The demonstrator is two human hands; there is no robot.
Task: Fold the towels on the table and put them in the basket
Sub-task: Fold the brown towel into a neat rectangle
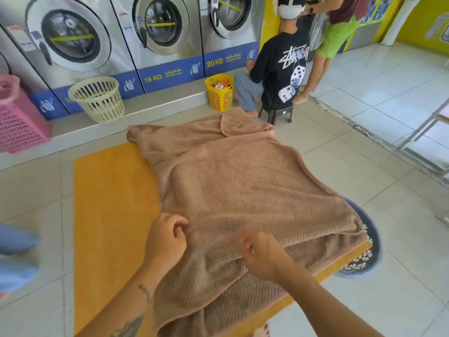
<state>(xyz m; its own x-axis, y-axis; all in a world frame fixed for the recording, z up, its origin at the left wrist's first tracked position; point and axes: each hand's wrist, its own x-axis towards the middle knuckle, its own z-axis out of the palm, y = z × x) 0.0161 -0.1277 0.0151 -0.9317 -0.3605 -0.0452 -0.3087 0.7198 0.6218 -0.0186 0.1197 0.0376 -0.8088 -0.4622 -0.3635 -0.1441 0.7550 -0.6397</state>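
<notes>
Pinching the towel point(243, 190) with my left hand point(167, 239) on the orange table point(109, 203); my right hand point(261, 255) is blurred on it, hold unclear. A blue basket point(376, 242) sits just beside.

Brown waffle-weave towel point(243, 190) lies doubled across an orange table point(109, 203), near end hanging off the edge. A dark blue basket point(376, 249) stands on the floor at the table's right.

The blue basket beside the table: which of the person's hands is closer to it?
Right. The right hand is on the brown towel, left of the blue basket; the left hand is even farther left, at the towel's left edge.
</notes>
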